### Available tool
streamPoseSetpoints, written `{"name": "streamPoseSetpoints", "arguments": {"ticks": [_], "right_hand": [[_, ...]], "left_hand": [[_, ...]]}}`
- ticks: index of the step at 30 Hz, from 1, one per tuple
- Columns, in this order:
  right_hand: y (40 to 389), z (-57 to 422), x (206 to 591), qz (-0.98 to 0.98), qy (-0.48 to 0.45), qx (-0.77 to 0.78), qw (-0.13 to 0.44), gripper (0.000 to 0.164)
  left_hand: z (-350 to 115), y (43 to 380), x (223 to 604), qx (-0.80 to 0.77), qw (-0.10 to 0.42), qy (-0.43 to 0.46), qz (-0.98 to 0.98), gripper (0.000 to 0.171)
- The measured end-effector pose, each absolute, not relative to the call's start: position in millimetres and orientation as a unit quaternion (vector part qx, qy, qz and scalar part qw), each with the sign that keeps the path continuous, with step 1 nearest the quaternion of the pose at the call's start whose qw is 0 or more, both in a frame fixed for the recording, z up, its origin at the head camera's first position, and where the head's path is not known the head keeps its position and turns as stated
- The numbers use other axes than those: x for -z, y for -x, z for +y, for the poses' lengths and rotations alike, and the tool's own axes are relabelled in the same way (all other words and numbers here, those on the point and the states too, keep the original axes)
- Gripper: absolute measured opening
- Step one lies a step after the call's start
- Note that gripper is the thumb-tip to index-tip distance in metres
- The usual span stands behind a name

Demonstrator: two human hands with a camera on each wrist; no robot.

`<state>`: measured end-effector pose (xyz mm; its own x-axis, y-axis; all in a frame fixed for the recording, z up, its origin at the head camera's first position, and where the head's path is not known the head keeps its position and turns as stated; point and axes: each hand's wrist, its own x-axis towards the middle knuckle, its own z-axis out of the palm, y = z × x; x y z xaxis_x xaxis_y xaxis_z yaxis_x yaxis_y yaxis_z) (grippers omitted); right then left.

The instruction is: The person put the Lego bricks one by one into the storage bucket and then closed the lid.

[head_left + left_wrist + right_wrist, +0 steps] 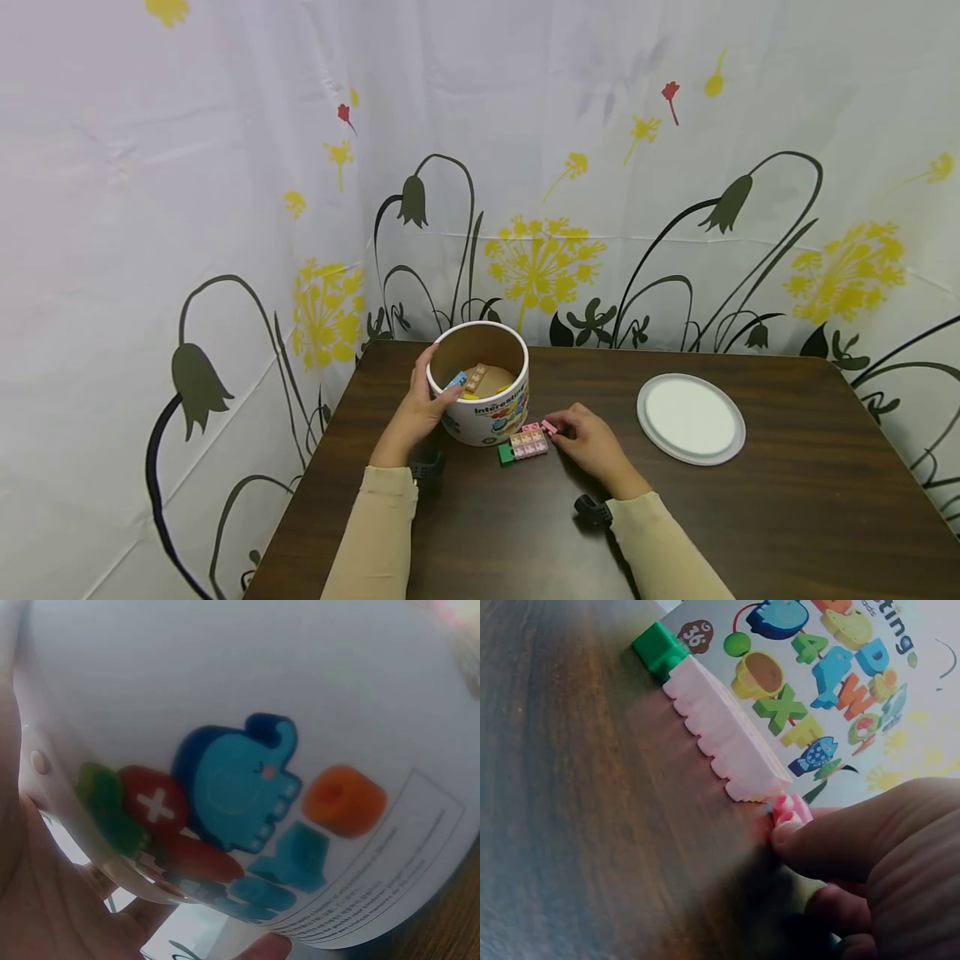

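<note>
My left hand (420, 417) grips the left rim of a round white bucket (480, 429), thumb over the edge and fingers along the outside. Inside the bucket lie a tan block (476, 377), a blue block (456, 380) beside the thumb, and some yellow pieces. My right hand (592, 442) pinches a small pink block (791, 808) between thumb and fingertips, just above the table. Close by, against the bucket's front, is a row of blocks: a green block (506, 454), a pale pink piece (720, 735) with a scalloped edge, peach pieces behind it, and another pink piece (531, 427).
A round white lid (692, 418) lies on the brown wooden table (810, 492) to the right. Behind the table hangs a white curtain (480, 100) printed with flowers. Dark bands (592, 510) are on both wrists.
</note>
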<state>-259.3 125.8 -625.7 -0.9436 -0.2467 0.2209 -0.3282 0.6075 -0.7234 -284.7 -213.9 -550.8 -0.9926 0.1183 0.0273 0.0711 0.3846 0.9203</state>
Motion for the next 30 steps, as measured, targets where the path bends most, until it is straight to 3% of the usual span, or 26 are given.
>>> {"name": "streamPoseSetpoints", "arguments": {"ticks": [8,15,23,30], "right_hand": [[258.5,122.9,627.8,-0.897,-0.148,-0.411,0.068,0.017],[256.1,130.2,631.3,-0.835,-0.084,-0.543,0.023,0.019],[257.0,132.1,629.6,-0.803,-0.058,-0.594,-0.015,0.017],[257.7,131.6,627.3,-0.804,-0.049,-0.593,0.002,0.021]], "left_hand": [[-214.8,284.9,551.8,-0.551,0.023,-0.052,0.833,0.095],[-215.4,282.3,551.4,-0.55,0.029,-0.05,0.833,0.095],[-215.0,282.0,550.1,-0.552,0.023,-0.056,0.831,0.095],[-214.6,283.3,549.5,-0.549,0.021,-0.065,0.833,0.092]]}}
